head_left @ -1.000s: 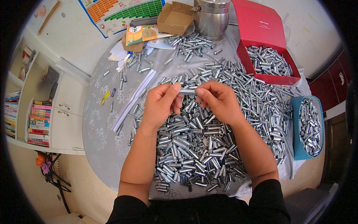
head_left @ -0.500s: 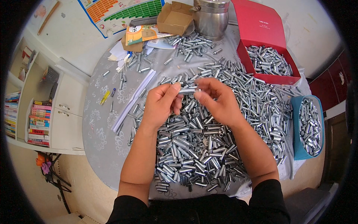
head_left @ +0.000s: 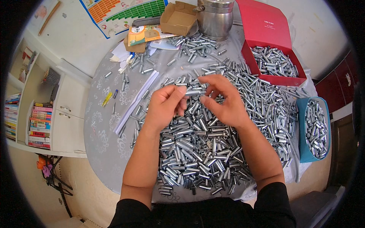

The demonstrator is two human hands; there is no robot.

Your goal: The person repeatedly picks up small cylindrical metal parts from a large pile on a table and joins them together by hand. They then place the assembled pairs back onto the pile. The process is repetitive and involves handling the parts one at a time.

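Over the middle of the table, my left hand pinches a shiny metal expansion bolt between thumb and fingers, holding it roughly level. The bolt's free end points toward my right hand. That hand is open, its thumb and forefinger spread to either side of the bolt's end; whether another finger touches it I cannot tell. Beneath both hands spreads a large heap of loose metal sleeves, with longer bolts lying to the right.
An open red box of metal parts stands at the back right, a blue fabric bin of them at the right edge. A folded white strip and a yellow-handled screwdriver lie left. Behind are a steel pot and cardboard box.
My right thumb and forefinger have spread wider and drawn slightly away from the bolt's end. The bolt stays in my left hand, nearly in place.
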